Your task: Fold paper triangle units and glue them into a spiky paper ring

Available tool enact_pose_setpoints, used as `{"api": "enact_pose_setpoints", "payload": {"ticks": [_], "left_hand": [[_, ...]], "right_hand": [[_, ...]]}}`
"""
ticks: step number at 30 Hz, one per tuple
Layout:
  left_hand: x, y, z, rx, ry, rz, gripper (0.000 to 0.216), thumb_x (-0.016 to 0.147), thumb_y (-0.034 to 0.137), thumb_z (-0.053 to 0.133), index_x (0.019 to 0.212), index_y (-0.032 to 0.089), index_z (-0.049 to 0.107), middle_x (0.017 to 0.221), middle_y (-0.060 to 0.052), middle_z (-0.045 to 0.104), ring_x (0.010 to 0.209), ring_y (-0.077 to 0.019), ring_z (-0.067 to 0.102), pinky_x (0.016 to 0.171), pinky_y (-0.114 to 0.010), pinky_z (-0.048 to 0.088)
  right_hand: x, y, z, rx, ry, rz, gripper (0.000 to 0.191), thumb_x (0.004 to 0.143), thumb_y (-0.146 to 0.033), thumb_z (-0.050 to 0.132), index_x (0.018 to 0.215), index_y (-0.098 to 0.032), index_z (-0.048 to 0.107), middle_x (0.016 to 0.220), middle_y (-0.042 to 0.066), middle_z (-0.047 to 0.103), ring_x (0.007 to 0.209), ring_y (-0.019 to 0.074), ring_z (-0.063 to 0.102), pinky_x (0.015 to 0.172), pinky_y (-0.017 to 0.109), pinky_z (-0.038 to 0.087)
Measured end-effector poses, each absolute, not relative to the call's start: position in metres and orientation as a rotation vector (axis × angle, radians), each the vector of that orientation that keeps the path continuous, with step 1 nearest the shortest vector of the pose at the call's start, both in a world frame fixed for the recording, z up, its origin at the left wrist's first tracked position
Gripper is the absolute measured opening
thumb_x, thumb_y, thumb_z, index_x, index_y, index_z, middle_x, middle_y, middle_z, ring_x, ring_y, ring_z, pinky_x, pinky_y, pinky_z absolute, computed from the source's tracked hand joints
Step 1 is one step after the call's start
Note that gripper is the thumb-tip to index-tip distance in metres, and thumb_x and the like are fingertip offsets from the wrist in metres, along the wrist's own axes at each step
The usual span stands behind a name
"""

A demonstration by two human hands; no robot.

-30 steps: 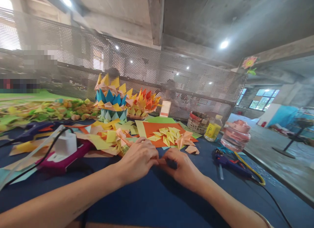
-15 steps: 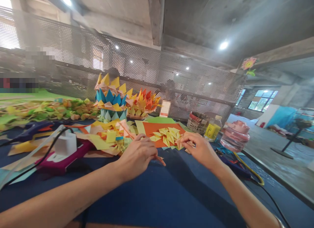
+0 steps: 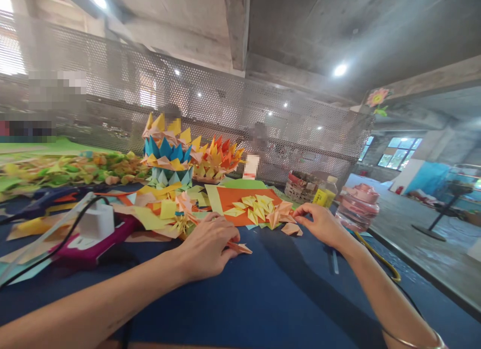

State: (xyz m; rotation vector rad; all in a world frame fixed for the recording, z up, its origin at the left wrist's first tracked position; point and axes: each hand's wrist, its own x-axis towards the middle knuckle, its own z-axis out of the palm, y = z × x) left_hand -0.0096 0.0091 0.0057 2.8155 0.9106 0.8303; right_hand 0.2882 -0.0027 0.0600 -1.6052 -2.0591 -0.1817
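Observation:
My left hand (image 3: 212, 243) is closed around a folded peach-pink paper piece (image 3: 240, 247), whose pointed end sticks out to the right beyond the fingers. To the right, the fingertips of my right hand (image 3: 319, 223) are pinched at the edge of a small group of folded peach-pink paper pieces (image 3: 280, 213). One loose peach piece (image 3: 292, 230) lies just in front of that group. Folded yellow paper pieces (image 3: 258, 208) are heaped beside it on an orange paper sheet (image 3: 229, 197). More peach folded paper (image 3: 185, 204) stands behind my left hand.
Layered paper-petal crafts (image 3: 169, 153) stand at the back. A magenta power strip (image 3: 88, 246) with a white plug lies left, among paper scraps. A woven basket (image 3: 300, 187), a yellow-labelled bottle (image 3: 325, 194) and a pink water jug (image 3: 357, 208) are at right. Mesh partition (image 3: 210, 108) behind.
My right hand has shifted right, from over the peach pieces to their right edge, uncovering them. My left hand has stayed nearly in place with its paper piece.

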Motion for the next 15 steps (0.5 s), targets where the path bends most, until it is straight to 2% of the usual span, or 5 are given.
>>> {"api": "enact_pose_setpoints", "payload": {"ticks": [8,13,15], "left_hand": [[-0.01,0.0077,0.0057,2.794,0.891,0.851,0.006,0.08,0.021,0.065,0.085,0.017,0.065,0.084,-0.004,0.068,0.088,-0.0232,0.06,0.088,-0.04,0.036],[-0.0109,0.0082,0.0049,2.795,0.882,0.852,0.007,0.079,0.019,0.065,0.086,0.016,0.064,0.085,-0.004,0.067,0.089,-0.023,0.06,0.089,-0.04,0.036],[-0.0108,0.0087,0.0051,2.799,0.882,0.839,0.008,0.079,0.018,0.065,0.086,0.016,0.064,0.085,-0.004,0.067,0.089,-0.0228,0.06,0.089,-0.04,0.036]], "right_hand": [[0.2911,0.0013,0.0543,-1.601,-2.057,-0.142,0.016,0.078,-0.019,0.05,0.079,-0.02,0.066,0.084,0.008,0.072,0.077,0.0222,0.066,0.071,0.038,0.049],[0.287,-0.0008,0.0567,-1.602,-2.093,-0.143,0.014,0.08,-0.028,0.054,0.076,-0.02,0.065,0.082,0.007,0.071,0.075,0.0212,0.064,0.07,0.036,0.048],[0.286,-0.002,0.0589,-1.612,-2.118,-0.146,0.015,0.08,-0.025,0.052,0.076,-0.02,0.065,0.083,0.007,0.07,0.076,0.021,0.064,0.071,0.035,0.048]]}}
